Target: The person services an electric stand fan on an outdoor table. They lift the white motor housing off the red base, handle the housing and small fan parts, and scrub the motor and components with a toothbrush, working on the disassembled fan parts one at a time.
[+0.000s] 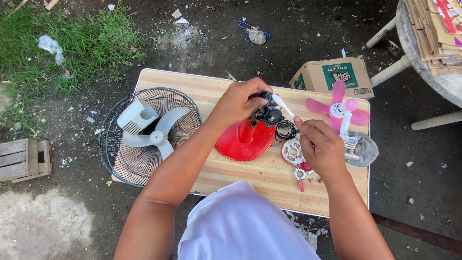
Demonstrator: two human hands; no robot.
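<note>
My left hand (239, 100) grips a small black motor part (267, 113) held over a round red fan base (244, 140) on the wooden table (250, 178). My right hand (321, 147) holds a thin white tool (285, 107) whose tip reaches the black part. Black wire (286, 130) coils beside the red base. A round white vented cover (291, 151) lies just under my right hand, with a red-handled tool (300, 177) below it.
A wire fan guard with white blades (149, 135) overhangs the table's left end. A small pink-bladed fan (340, 111) and grey cloth (365, 149) sit at the right. A cardboard box (337, 76), stacked cardboard on a round table (435, 29) and a wooden crate (24, 159) stand around.
</note>
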